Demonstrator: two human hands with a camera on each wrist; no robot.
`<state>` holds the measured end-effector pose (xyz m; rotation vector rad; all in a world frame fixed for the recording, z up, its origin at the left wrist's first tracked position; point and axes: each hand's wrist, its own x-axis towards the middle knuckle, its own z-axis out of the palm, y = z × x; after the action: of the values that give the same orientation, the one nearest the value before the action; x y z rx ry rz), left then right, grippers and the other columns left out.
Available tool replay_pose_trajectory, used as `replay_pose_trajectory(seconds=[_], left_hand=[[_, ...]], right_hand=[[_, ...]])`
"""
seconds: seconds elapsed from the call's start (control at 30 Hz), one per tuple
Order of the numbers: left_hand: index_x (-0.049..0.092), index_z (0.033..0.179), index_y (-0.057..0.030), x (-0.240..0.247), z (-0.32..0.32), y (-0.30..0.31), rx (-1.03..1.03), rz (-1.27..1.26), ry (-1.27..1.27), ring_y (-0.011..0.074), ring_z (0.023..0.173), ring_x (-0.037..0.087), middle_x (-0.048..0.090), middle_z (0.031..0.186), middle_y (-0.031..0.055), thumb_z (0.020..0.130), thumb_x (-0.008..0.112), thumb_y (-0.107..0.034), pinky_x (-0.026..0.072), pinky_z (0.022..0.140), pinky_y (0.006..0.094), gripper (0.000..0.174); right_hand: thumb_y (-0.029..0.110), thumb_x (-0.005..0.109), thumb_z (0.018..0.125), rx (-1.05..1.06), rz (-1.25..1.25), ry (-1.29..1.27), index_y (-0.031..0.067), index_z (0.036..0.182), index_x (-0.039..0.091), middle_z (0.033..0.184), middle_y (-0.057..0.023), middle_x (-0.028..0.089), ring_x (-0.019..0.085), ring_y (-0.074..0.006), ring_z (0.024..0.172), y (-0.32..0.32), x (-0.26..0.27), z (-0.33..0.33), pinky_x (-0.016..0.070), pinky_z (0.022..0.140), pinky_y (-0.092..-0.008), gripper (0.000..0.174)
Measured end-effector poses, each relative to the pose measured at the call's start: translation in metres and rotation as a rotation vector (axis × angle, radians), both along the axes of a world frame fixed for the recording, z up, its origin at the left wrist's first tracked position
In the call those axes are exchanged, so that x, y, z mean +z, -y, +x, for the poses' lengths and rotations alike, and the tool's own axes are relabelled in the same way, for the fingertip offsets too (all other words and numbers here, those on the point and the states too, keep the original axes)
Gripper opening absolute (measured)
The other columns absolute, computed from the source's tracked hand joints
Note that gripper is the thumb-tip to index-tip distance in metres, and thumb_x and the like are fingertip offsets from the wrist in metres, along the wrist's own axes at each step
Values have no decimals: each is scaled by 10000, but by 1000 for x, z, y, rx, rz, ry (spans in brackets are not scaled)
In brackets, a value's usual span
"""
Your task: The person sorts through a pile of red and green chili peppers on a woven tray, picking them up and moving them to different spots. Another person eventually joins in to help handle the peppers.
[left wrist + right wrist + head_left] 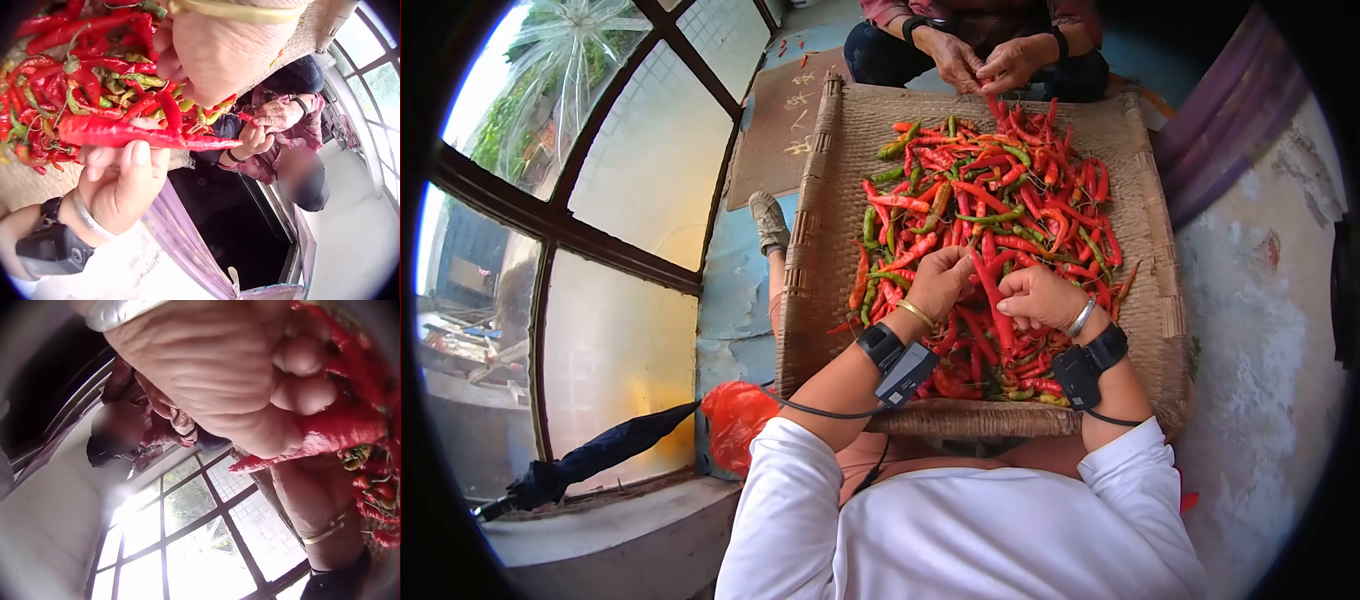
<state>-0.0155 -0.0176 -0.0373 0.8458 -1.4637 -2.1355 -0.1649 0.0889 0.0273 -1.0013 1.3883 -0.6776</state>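
Observation:
A long red chili pepper (112, 132) lies between thumb and fingers of my right hand (1045, 297), which pinches it above the heap. Close beside it is my left hand (940, 280), its curled fingers at the red peppers by the upper end; its fingertips are partly hidden. A shorter red pepper (169, 111) crosses the long one in the left wrist view. Under both hands spreads a pile of red and green chili peppers (930, 205) on a woven tray (815, 225). From the right wrist, the pinched pepper (337, 432) passes in front of the left forearm.
Across the tray, another person's hands (985, 65) hold a red pepper. Left of the tray are a red plastic bag (735, 425), a folded dark umbrella (605, 450) and framed windows (635, 160). A purple curtain (1230, 120) hangs at the right.

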Motion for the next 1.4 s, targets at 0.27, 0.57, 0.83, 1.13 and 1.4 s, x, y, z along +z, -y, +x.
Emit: replay_pose_trajectory(seconds=[0.27, 0.57, 0.83, 1.13, 1.4], left_hand=[[586, 842, -68, -5, 1, 0, -104, -61, 89, 39, 595, 487, 555, 736, -41, 853, 543, -216, 436, 524, 189, 154], [590, 856, -38, -9, 4, -3, -159, -934, 200, 191, 688, 570, 569, 769, 81, 757, 594, -102, 467, 611, 298, 118], [582, 890, -84, -1, 4, -11, -335, -1183, 358, 274, 788, 565, 550, 841, 94, 699, 595, -142, 473, 660, 370, 200], [598, 867, -81, -4, 9, -9, -462, -1210, 326, 271, 773, 571, 575, 817, 92, 711, 584, -129, 475, 652, 361, 164], [581, 923, -3, 24, 6, -13, -237, -470, 107, 60, 656, 510, 582, 716, 12, 834, 563, -184, 437, 586, 222, 202]], right_hand=[[211, 548, 831, -580, -350, 385, 39, 893, 540, 667, -27, 581, 523, -50, 501, -2, -2, -28, 425, 426, -177, 183], [167, 561, 798, -475, -195, -114, 18, 1079, 522, 836, -78, 598, 590, -133, 648, 4, -16, -14, 461, 527, -232, 321], [202, 629, 692, 283, -148, -1041, 44, 885, 585, 895, -129, 593, 555, -307, 840, 0, -37, 13, 438, 748, -395, 253], [98, 510, 729, 473, -64, -985, 60, 913, 584, 902, -143, 595, 561, -311, 883, -2, -29, 14, 447, 753, -405, 201], [169, 627, 685, -63, -497, -740, 54, 784, 612, 767, -106, 612, 590, -266, 738, -5, -7, 0, 467, 679, -360, 152]])
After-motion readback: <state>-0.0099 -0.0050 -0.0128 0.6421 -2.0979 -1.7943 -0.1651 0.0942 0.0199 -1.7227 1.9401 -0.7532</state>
